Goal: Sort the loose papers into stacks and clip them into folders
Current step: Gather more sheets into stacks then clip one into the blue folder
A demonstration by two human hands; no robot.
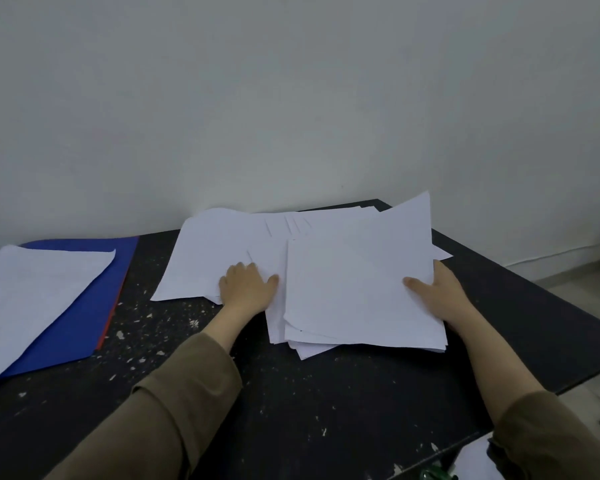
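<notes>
Left hand point(248, 284) flat and open on loose papers point(222, 251) near desk point(291, 393) far edge, right hand point(437, 292) gripping stack point(357, 292) right edge, blue folder point(84, 317) at left edge.

Bench point(291, 393): flat black top, flecked with pale chips and paint marks, pushed against pale wall. Left end: blue card folder point(94, 299) lying flat over red folder edge point(108, 323), white sheet point(32, 299) on top. Centre-right: loose spread of white paper sheets point(222, 247) with untidy white paper stack point(357, 296) overlapping, near bench's right edge.
</notes>
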